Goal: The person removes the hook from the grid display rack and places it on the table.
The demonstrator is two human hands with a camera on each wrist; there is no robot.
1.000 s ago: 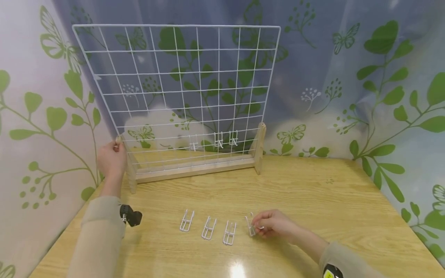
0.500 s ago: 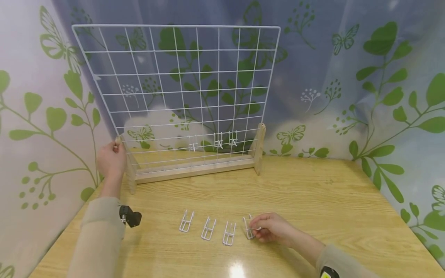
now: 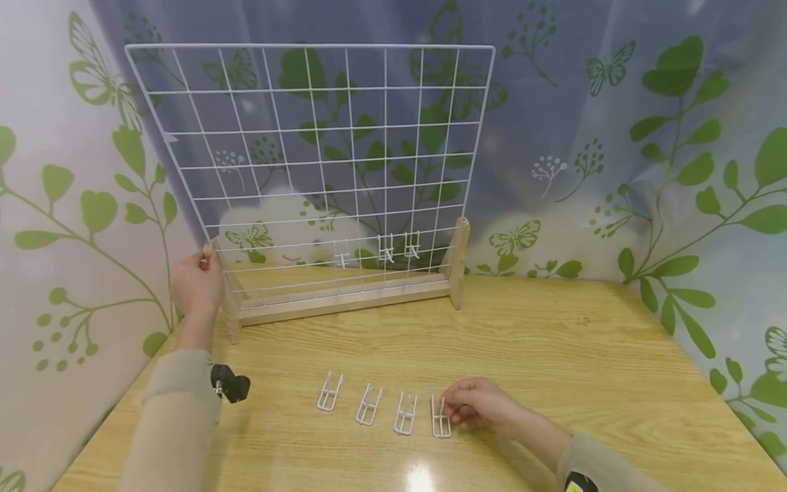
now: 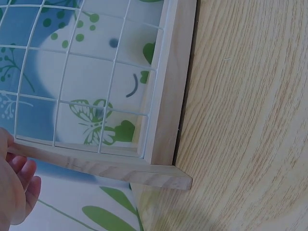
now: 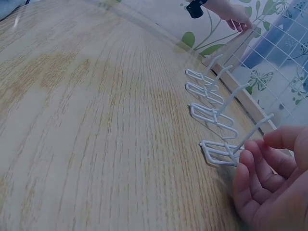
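Note:
My left hand (image 3: 198,281) pinches the top of the wooden upright (image 4: 96,162) at the left end of the rack; the left wrist view shows fingers (image 4: 32,190) beside it. A white wire grid panel (image 3: 310,89) stands upright in this wooden base (image 3: 344,301). On the table, my right hand (image 3: 482,404) has its loosely curled fingertips right at the side of the rightmost white wire hook (image 3: 440,425). That hook lies flat, its prong (image 5: 254,133) pointing up; the fingers hide its far end. Beside it, in a row, lie three similar hooks (image 3: 404,414).
Three more white hooks (image 3: 385,249) hang low on the grid panel. The wood-grain table (image 3: 553,355) reaches to a leaf-patterned curtain (image 3: 572,171) behind and at both sides. A small black camera (image 3: 230,383) sits on the left wrist.
The rightmost hook has turned from tilted in my right hand's fingers to flat on the table, in line with the others. My left hand stays on the upright.

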